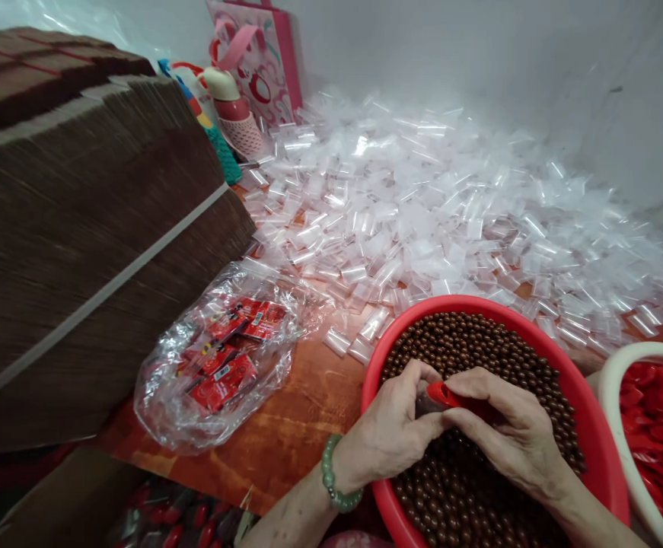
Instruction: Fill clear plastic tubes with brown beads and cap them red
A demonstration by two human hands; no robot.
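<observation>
Over the round red plastic basin [588, 426] of brown beads [479, 350], left hand [391, 430] and right hand [514, 430] pinch a small red plastic piece [444, 394] — best kept low, so strays fall back in.

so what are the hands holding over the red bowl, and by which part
Both hands hold one small red piece between them above the brown beads. The left hand pinches its left end, and the right hand covers its right end. What the piece is cannot be told.

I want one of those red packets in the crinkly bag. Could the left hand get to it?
Probably yes. The left hand is over the red basin, pinching a red piece with the right hand. The plastic bag of red packets lies just left; nothing between.
</observation>
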